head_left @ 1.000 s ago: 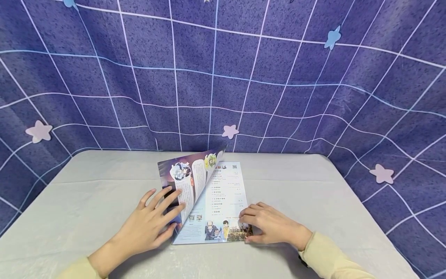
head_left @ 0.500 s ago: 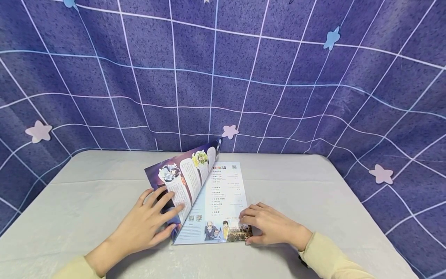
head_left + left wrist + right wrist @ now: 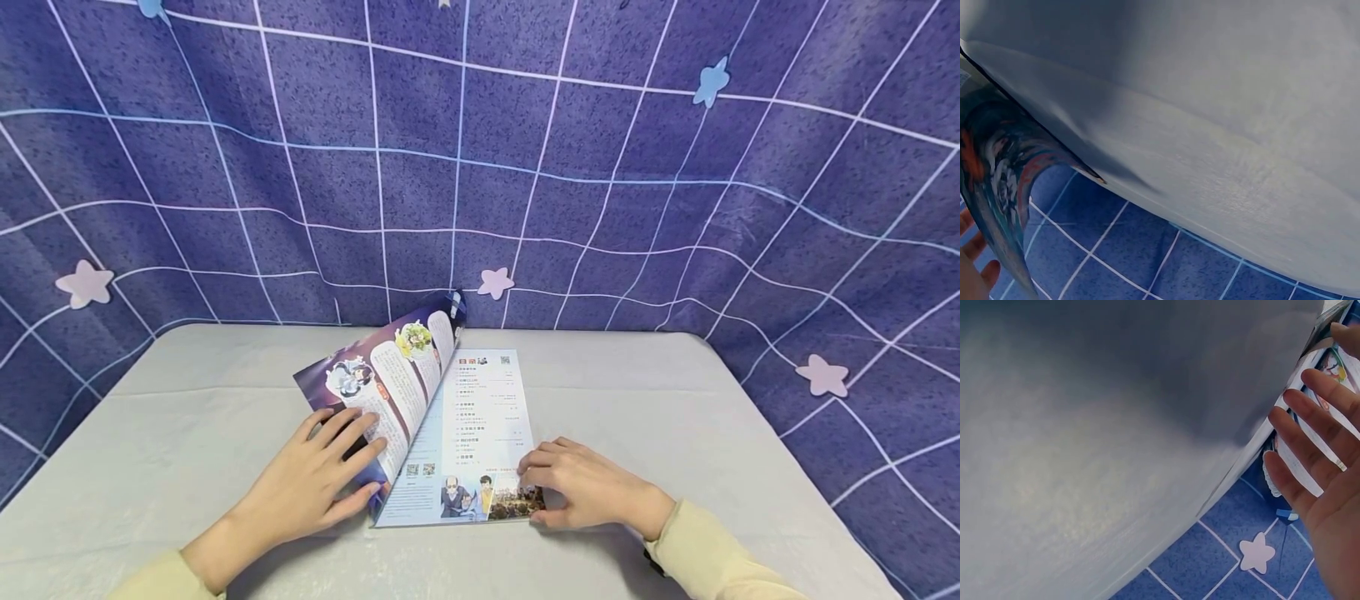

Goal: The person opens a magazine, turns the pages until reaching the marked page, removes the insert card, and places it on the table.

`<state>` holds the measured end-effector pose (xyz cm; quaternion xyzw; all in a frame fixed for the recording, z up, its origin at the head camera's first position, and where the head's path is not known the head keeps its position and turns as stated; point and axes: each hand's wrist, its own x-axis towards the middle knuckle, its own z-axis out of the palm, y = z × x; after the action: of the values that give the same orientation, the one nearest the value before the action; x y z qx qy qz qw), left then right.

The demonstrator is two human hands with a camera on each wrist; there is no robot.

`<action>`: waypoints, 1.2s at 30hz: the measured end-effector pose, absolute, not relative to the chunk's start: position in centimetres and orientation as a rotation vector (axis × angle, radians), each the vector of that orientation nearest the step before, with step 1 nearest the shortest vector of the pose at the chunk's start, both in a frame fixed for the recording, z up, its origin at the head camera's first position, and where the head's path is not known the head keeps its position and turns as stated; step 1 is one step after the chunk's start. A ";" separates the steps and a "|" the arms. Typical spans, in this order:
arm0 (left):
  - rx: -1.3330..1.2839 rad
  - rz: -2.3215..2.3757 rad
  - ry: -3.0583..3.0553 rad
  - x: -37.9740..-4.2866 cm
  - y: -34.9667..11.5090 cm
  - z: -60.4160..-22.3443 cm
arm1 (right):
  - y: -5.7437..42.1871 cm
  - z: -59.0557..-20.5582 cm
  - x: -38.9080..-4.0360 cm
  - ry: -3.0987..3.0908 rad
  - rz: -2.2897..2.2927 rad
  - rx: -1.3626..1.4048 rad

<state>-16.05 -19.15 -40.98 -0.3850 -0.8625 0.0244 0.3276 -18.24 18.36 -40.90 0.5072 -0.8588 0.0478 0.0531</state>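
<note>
Behind your pale bench (image 3: 637, 408) hangs a starry, gridded blue cloth (image 3: 585, 183); fingers apart, your left grip (image 3: 318, 471) touches the magazine (image 3: 487, 425), your right grip (image 3: 588, 483) its edge.

On the counter (image 3: 637, 375) before you lies the magazine (image 3: 483, 417), its raised page (image 3: 393, 371) under your left hand (image 3: 311, 479), your right hand (image 3: 588, 483) at its right edge; behind hangs the curtain (image 3: 495, 200).
</note>
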 end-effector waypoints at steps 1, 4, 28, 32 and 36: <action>-1.011 0.052 -2.248 -16.1 -19.1 -41.0 | 18.4 -40.9 -18.2 -2.611 0.146 1.542; -1.019 0.028 -2.226 -16.2 -19.2 -41.1 | 18.4 -41.0 -18.3 -2.598 0.155 1.546; -1.000 0.066 -2.289 -16.3 -20.3 -40.8 | 18.3 -40.9 -19.2 -2.430 0.243 1.553; -1.013 0.040 -2.257 -16.3 -20.3 -40.7 | 18.2 -40.8 -19.4 -2.394 0.280 1.553; -1.026 0.014 -2.235 -16.3 -20.3 -40.6 | 18.2 -40.8 -19.5 -2.373 0.302 1.548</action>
<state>-16.25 -20.28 -40.62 -0.3932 -0.8565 0.0054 0.3343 -19.48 18.17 -40.85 0.5374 -0.8241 0.1049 0.1455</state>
